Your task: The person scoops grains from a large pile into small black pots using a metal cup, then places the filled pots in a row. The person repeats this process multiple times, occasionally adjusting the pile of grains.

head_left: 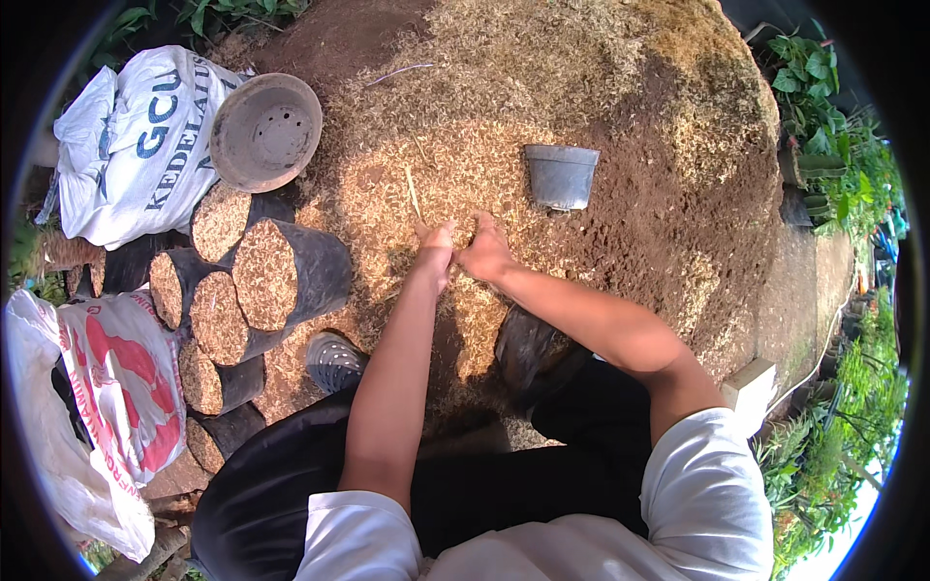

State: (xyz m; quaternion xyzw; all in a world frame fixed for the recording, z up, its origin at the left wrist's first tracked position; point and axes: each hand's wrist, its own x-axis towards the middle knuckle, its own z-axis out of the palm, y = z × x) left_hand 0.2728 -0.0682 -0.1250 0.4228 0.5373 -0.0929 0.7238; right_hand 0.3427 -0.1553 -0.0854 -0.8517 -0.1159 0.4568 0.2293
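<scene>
My left hand [436, 252] and my right hand [487, 254] are close together, low over a heap of pale husks mixed with soil [373, 198]. Both hands look open, with fingers stretched toward the husks; the fingertips are partly hard to make out. A thin dry yellowish strip [413, 192] lies just beyond my left fingers. Beyond my right hand, a small dark plastic pot [562, 177] lies tipped on the heap. Between my knees and right forearm is a dark, shiny object [523, 347], partly shaded; I cannot tell its kind.
Black grow bags filled with husks [266, 276] are stacked at left, beside a patterned shoe [335, 361]. A round pot with drainage holes [265, 133] leans near a white sack [145, 145]. Another red-and-white sack [121, 387] lies nearer. Green plants [823, 87] border the right, past a pale block [751, 395].
</scene>
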